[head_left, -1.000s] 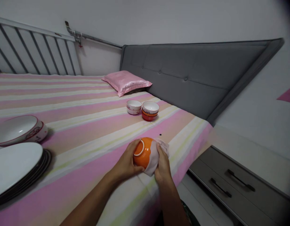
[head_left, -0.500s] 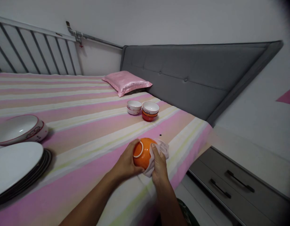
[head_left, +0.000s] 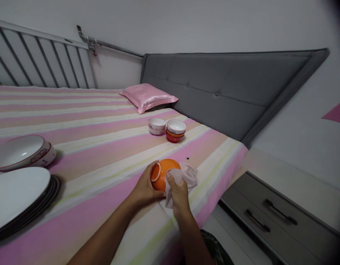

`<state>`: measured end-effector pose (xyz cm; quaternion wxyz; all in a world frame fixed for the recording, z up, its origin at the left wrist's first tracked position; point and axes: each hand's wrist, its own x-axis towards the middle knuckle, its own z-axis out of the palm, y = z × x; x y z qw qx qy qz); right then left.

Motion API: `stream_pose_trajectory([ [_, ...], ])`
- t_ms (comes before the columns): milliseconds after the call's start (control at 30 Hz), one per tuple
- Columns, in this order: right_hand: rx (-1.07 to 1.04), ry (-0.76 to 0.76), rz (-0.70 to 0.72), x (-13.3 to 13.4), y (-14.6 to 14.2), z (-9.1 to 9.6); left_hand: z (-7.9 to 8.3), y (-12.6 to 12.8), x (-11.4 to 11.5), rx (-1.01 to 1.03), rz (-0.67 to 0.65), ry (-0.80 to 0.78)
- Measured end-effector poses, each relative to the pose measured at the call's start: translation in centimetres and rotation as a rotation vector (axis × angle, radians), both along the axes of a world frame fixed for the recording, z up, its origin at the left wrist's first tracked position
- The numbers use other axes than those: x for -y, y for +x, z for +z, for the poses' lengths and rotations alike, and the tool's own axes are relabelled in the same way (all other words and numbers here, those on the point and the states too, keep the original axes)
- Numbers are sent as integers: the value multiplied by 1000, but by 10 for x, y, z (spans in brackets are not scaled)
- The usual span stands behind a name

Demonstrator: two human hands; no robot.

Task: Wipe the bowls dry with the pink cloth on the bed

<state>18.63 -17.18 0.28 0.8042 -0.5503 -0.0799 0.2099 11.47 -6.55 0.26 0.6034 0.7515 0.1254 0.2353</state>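
An orange bowl (head_left: 165,170) is tilted on its side above the striped bed, its white foot ring turned to the left. My left hand (head_left: 147,186) grips it from the left, thumb below and fingers around the far side. With my right hand (head_left: 179,193) I press a pale pinkish cloth (head_left: 190,173) against the bowl's right side, thumb on top of the cloth. Part of the cloth hangs below the bowl and part bunches out to the right. The bowl's inside is hidden from me.
Beyond my hands stand two small bowl stacks, one white (head_left: 157,126) and one white, orange and red (head_left: 176,130). Left are large white bowls (head_left: 39,152) and stacked plates (head_left: 21,191). A pink pillow (head_left: 148,96) lies by the grey headboard (head_left: 214,81). A drawer cabinet (head_left: 269,213) stands right.
The orange bowl has shifted slightly left and turned, its foot ring now facing further left. My right hand has slid left with the cloth, covering more of the bowl's front.
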Motion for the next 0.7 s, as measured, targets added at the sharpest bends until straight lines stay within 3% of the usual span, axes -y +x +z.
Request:
stream_pose_trajectory([
  [700,202,-288,106,-3,-3,-10,-13,11,-9,64,128,-231],
])
